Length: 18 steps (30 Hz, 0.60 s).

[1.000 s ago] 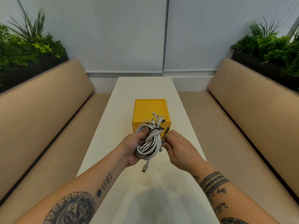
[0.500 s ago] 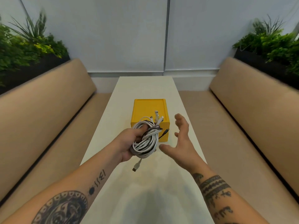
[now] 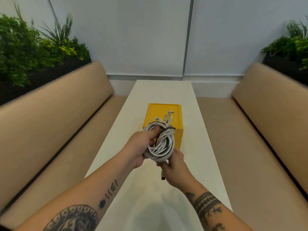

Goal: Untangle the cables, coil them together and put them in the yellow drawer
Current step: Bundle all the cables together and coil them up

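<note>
The cables [image 3: 160, 144], mostly white with a dark strand or two, are gathered in one coil held in the air over the near half of the table [image 3: 166, 90], just in front of the yellow drawer box [image 3: 164, 112]. A few white plug ends stick up from the top of the coil and overlap the box's lid in this view. The left hand [image 3: 139, 147] grips the coil from its left side, thumb laid over the top strands and fingers curled into the loop. The right hand [image 3: 175, 169] meets the coil's lower edge with its fingers curled in a pinch, and a dark connector [image 3: 163, 177] pokes out beneath them. The box's front is mostly hidden behind the coil. The white tabletop shows bare on both sides of the box and beyond it to the far edge by the wall. A tan bench [image 3: 50, 117] runs along the left edge, another bench [image 3: 270, 104] along the right, with green plants [image 3: 25, 47] behind the backrests
</note>
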Available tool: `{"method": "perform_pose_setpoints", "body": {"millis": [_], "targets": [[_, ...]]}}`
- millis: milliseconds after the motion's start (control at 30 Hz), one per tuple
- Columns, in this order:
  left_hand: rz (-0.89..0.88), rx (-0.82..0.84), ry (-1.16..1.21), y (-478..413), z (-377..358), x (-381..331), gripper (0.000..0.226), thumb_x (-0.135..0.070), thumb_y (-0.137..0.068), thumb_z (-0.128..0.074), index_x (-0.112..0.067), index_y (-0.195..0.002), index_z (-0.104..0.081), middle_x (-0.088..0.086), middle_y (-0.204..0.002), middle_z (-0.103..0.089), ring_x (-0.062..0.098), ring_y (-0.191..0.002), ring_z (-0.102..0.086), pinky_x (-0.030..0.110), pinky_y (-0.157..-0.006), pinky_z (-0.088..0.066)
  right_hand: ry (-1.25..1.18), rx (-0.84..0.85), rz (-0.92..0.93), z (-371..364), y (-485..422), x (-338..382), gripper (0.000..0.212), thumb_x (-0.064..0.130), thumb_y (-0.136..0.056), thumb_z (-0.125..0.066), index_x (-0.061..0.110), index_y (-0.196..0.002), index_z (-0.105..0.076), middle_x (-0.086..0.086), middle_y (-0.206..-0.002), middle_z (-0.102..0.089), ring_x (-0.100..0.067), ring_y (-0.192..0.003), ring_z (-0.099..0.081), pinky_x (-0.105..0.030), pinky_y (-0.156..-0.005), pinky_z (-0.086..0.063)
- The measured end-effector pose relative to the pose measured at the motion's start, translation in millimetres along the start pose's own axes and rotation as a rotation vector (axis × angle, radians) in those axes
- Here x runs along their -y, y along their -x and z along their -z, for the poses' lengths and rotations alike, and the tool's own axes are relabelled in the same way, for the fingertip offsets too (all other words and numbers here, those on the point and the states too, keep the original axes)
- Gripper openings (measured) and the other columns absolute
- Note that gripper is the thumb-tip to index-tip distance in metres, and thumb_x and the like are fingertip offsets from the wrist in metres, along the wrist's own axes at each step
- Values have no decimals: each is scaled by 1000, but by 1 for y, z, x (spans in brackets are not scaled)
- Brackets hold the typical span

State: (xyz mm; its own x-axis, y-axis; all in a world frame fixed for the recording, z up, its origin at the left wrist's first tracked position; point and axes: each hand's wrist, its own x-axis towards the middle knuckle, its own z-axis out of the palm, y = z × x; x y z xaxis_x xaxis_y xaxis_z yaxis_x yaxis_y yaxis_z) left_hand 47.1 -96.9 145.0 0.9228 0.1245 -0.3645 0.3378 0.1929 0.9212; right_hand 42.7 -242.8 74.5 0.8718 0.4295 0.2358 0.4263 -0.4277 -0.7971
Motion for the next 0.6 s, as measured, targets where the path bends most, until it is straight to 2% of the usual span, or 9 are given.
{"method": "perform_pose_setpoints", "body": {"millis": [33, 100, 167, 233, 333, 433, 500, 600], "targets": [[8, -31, -36, -1, 5, 1, 51, -55, -82, -70, -5, -93, -70, 5, -69, -57, 21, -62, -54, 33, -66, -44, 9, 16, 9, 4, -1, -5, 19, 30, -98, -49, 46, -86, -50, 21, -75, -61, -5, -81, -56, -52, -91, -46], [40, -81, -99, 0, 12, 4, 40, -52, -88, -66, -17, -72, -56, -4, -53, -43, 15, -46, -39, 27, -56, -34, 81, 80, 26, 17, -2, -11, 17, 41, -100, -40, 46, -85, -47, 13, -71, -56, -21, -73, -54, -49, -73, -49], [59, -103, -150, 1, 19, 11, 38, -47, -91, -65, -21, -68, -49, -6, -49, -38, 13, -41, -32, 26, -52, -28, 143, 180, 21, 34, -2, -14, 22, 40, -102, -39, 51, -84, -46, 11, -74, -56, -19, -73, -54, -43, -68, -46], [53, -94, -209, 4, 24, 18, 34, -38, -91, -66, -20, -68, -50, -6, -49, -40, 13, -41, -32, 25, -50, -28, 207, 260, 8, 48, -3, -12, 25, 34, -104, -42, 48, -85, -50, 10, -74, -57, -14, -71, -54, -37, -66, -44], [2, -43, -377, 5, 31, 22, 27, -29, -92, -63, -17, -71, -51, -2, -54, -43, 13, -43, -35, 22, -45, -32, 259, 356, -66, 67, -9, -1, 17, 37, -101, -49, 41, -100, -66, 15, -80, -66, -4, -77, -60, -29, -70, -49], [-80, -28, -536, 2, 34, 23, 32, -34, -88, -68, -17, -65, -53, -1, -55, -49, 14, -43, -45, 23, -47, -40, 210, 442, -151, 75, -16, 11, 15, 38, -97, -57, 39, -94, -72, 15, -78, -71, 2, -65, -59, -22, -65, -48], [-133, -43, -611, 0, 32, 23, 31, -40, -86, -71, -22, -65, -58, -8, -51, -55, 12, -43, -55, 24, -49, -44, 146, 434, -208, 74, -18, 17, 14, 34, -94, -62, 32, -88, -75, 11, -78, -73, 0, -62, -60, -30, -68, -53], [-200, -54, -680, -1, 31, 20, 23, -42, -85, -72, -29, -67, -65, -7, -63, -64, 13, -53, -65, 24, -46, -48, 47, 419, -284, 72, -16, 17, 11, 33, -90, -69, 26, -90, -77, 6, -85, -77, -12, -82, -70, -40, -89, -56]]}}
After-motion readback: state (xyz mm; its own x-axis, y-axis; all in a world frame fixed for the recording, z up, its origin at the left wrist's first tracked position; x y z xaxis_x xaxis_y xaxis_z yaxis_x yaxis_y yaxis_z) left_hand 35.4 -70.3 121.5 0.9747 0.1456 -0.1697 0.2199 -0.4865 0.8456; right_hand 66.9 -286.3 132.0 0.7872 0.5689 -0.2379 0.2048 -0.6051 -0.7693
